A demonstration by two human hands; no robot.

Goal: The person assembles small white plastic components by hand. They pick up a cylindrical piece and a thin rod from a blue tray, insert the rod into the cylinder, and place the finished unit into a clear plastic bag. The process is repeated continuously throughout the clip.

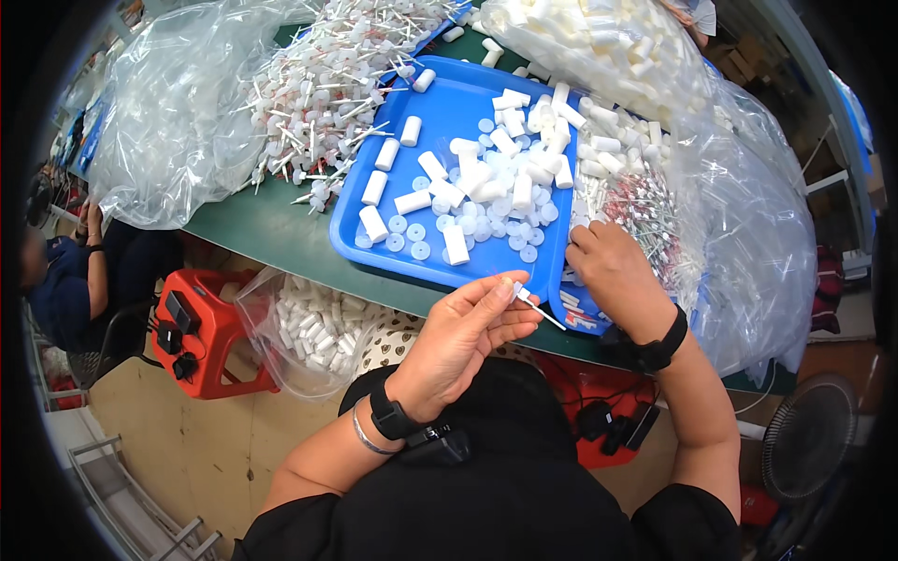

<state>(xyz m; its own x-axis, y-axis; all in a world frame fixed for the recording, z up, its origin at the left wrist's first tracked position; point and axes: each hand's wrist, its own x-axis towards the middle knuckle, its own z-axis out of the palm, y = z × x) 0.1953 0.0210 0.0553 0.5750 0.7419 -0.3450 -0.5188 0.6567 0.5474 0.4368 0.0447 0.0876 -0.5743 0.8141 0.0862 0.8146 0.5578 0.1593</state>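
My left hand (454, 341) is closed in a pinch in front of the blue tray (444, 82). Between its thumb and forefinger sits a thin white stick (545, 311) with a small pale head, its free end slanting down to the right. My right hand (613, 271) has its fingers curled over the divide between this tray and a second blue tray (580, 320); anything in them is hidden. White foam-like cylinders (456, 244) and round translucent discs (420, 250) lie in the first tray. Close to my right fingers is a pile of thin pieces with red parts (645, 220).
A heap of white-stemmed pieces (313, 84) covers the green table (234, 220) at the far left, beside a clear plastic bag (168, 131). A bag of white cylinders (599, 42) stands behind. Below are a red stool (206, 323) and another person (70, 290); a fan (809, 438) is at right.
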